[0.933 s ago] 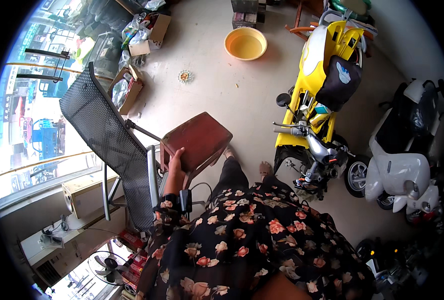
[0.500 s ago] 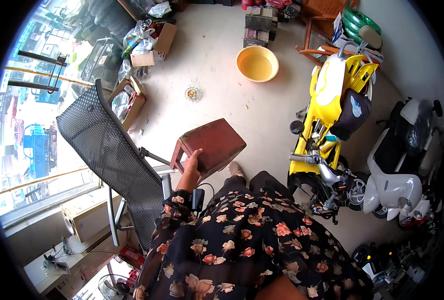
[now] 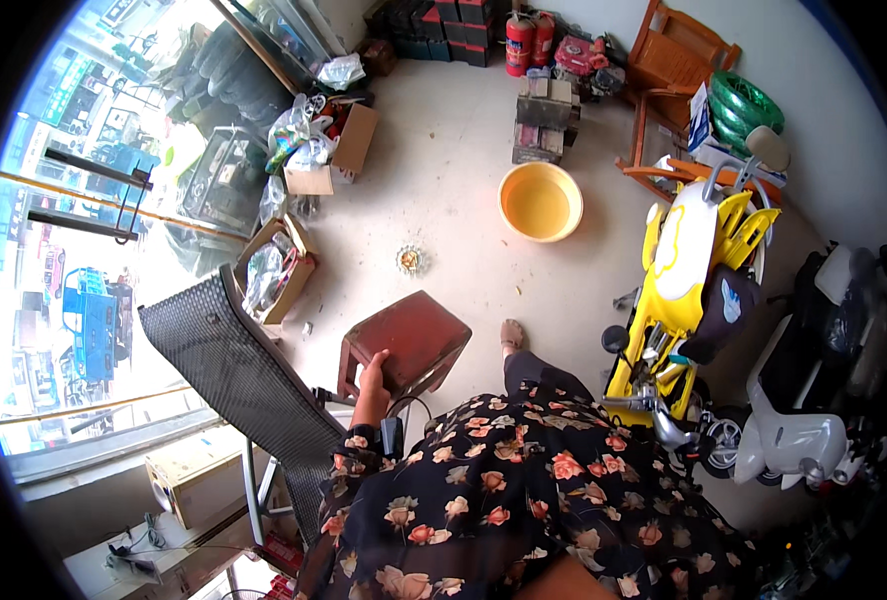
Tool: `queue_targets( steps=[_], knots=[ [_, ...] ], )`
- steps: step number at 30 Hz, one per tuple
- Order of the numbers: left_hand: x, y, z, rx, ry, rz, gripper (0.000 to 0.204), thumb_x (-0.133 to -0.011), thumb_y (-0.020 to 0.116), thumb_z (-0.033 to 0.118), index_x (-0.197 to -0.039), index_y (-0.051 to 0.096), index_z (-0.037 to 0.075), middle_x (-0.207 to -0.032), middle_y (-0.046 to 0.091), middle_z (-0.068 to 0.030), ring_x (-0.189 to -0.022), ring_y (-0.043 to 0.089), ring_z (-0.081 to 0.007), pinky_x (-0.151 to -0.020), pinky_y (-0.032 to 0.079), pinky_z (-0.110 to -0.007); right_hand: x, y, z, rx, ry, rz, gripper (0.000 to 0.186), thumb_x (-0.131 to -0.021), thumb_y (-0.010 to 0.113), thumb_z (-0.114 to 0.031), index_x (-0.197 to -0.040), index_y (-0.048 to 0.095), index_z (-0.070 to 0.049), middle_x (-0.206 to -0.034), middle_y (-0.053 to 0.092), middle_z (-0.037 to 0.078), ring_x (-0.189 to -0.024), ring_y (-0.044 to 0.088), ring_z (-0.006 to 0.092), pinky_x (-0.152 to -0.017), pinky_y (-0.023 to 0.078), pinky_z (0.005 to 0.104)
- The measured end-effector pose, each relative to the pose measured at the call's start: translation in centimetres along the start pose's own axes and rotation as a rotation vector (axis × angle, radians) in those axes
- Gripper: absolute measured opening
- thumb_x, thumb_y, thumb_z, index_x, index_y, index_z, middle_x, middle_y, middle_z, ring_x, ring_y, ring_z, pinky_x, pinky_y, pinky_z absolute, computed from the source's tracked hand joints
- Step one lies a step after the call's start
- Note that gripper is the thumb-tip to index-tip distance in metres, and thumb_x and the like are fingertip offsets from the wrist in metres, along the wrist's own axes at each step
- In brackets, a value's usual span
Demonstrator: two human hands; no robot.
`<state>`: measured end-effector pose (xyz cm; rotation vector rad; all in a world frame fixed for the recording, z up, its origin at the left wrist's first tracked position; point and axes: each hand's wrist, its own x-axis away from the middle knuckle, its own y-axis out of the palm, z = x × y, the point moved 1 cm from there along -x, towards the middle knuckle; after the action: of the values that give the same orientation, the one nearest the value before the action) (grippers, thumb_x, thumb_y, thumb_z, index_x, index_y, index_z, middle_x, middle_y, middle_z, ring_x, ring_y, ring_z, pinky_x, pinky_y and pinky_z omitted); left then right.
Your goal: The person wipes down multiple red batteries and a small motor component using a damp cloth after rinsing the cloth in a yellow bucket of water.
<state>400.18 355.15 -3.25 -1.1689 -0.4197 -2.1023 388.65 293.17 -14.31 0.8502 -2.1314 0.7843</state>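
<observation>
A small reddish-brown wooden stool (image 3: 409, 335) with a scuffed top is in front of me, tilted. My left hand (image 3: 372, 385) grips its near left edge, the thumb on top and the other fingers hidden beneath. On that wrist sits a dark band, beside a small black device (image 3: 392, 437) with a cable. Close by on the left stands a chair with a black mesh back (image 3: 234, 355). Bare skin of my right arm (image 3: 576, 580) shows at the lower edge, but my right hand is out of view.
Ahead on the floor are a glass ashtray (image 3: 411, 261) and a yellow basin (image 3: 541, 203). Cardboard boxes (image 3: 309, 180) of bags line the left by the window. A yellow electric scooter (image 3: 679, 270) and a white scooter (image 3: 794, 400) stand right, a wooden chair (image 3: 679, 60) behind.
The view has shifted, so the room's things sit lower in it. The stool, still in my left hand, has turned and shows more of its top. One foot is farther forward.
</observation>
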Motion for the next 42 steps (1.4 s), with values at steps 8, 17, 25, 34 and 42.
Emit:
queue_targets(
  steps=[8, 17, 25, 34, 42],
  knots=[
    [-2.0, 2.9, 8.7, 0.072, 0.071, -0.001, 0.041, -0.077, 0.071, 0.023, -0.111, 0.059, 0.004, -0.104, 0.063, -0.0087, -0.091, 0.063, -0.0249, -0.078, 0.054, -0.036, -10.2, -9.2, -5.5, -0.177, 0.311, 0.361, 0.038, -0.087, 0.049, -0.034, -0.091, 0.057, 0.003, -0.09, 0.061, 0.026, -0.09, 0.058, 0.0432, -0.075, 0.044, 0.047],
    [-10.5, 4.2, 15.7, 0.212, -0.091, 0.049, 0.044, -0.08, 0.067, 0.028, -0.117, 0.057, 0.006, -0.11, 0.064, -0.0116, -0.095, 0.064, -0.0297, -0.086, 0.052, -0.04, -18.6, -18.9, -14.7, -0.308, 0.405, 0.297, 0.033, -0.089, 0.046, -0.026, -0.102, 0.06, 0.002, -0.1, 0.061, 0.019, -0.093, 0.059, 0.0315, -0.08, 0.044, 0.039],
    [-22.3, 6.6, 21.3, 0.182, -0.087, 0.05, 0.05, -0.074, 0.074, 0.029, -0.113, 0.06, 0.001, -0.099, 0.066, -0.0102, -0.081, 0.066, -0.0286, -0.072, 0.055, -0.039, -22.9, -23.4, -21.7, -0.479, 0.432, 0.163, 0.034, -0.093, 0.041, -0.027, -0.096, 0.065, -0.002, -0.095, 0.064, 0.011, -0.093, 0.06, 0.0207, -0.076, 0.048, 0.0398],
    [-28.2, 11.3, 27.8, 0.134, -0.176, 0.05, 0.054, -0.073, 0.072, 0.04, -0.114, 0.061, 0.007, -0.108, 0.064, -0.0099, -0.093, 0.063, -0.0264, -0.083, 0.05, -0.036, -22.6, -29.4, -30.0, 0.348, -0.246, 0.156, 0.034, -0.094, 0.041, -0.026, -0.111, 0.058, -0.002, -0.118, 0.055, 0.019, -0.109, 0.054, 0.0318, -0.087, 0.044, 0.0387],
    [-36.0, 16.6, 32.0, 0.034, -0.316, 0.058, 0.059, -0.071, 0.073, 0.044, -0.117, 0.06, 0.011, -0.118, 0.062, -0.0066, -0.106, 0.058, -0.0271, -0.094, 0.041, -0.04, -32.5, -34.8, -29.5, -0.307, 0.362, 0.135, 0.031, -0.083, 0.055, -0.024, -0.102, 0.059, 0.0, -0.104, 0.059, 0.023, -0.105, 0.055, 0.0384, -0.085, 0.045, 0.0415]
  ],
)
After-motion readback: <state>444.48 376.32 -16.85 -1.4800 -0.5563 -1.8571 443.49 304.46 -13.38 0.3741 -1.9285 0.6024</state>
